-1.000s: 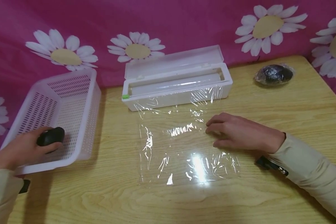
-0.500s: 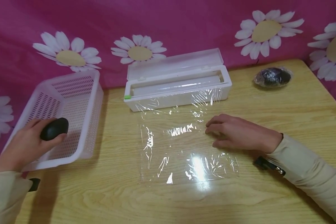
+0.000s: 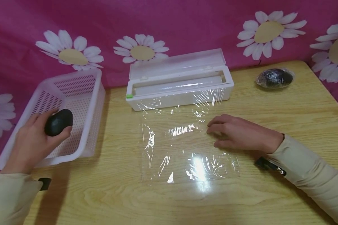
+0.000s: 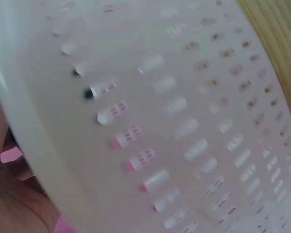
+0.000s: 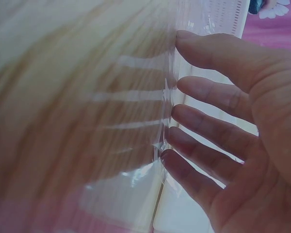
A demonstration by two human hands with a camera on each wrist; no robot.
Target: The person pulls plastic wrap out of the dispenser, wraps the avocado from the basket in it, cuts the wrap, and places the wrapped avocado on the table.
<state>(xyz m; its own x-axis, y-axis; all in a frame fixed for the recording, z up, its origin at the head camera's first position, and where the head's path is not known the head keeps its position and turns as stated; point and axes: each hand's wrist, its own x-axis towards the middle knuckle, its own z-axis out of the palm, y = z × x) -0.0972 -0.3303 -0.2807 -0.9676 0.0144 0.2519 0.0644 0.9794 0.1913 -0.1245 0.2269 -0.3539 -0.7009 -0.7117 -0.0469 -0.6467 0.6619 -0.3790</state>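
My left hand (image 3: 31, 142) grips a dark, egg-shaped avocado (image 3: 59, 122) over the front of the white basket (image 3: 81, 147). Only part of that hand shows past the basket wall (image 4: 77, 160) in the left wrist view. A sheet of clear cling film (image 3: 180, 147) lies spread on the table, drawn from the roll (image 3: 180, 85) inside a white dispenser box (image 3: 183, 100) with its lid raised. My right hand (image 3: 236, 132) rests with loosely bent fingers at the film's right side. In the right wrist view its fingertips (image 5: 177, 111) touch the film (image 5: 136, 97).
A second dark avocado (image 3: 274, 78), wrapped in film, lies at the back right of the wooden table (image 3: 298, 125). Behind the table hangs a magenta cloth (image 3: 191, 25) with daisies. A green slider (image 3: 129, 96) sits at the dispenser's left end.
My left hand has lifted the avocado up from inside the basket, moving slightly right and away from me. The right hand and the film have stayed put.
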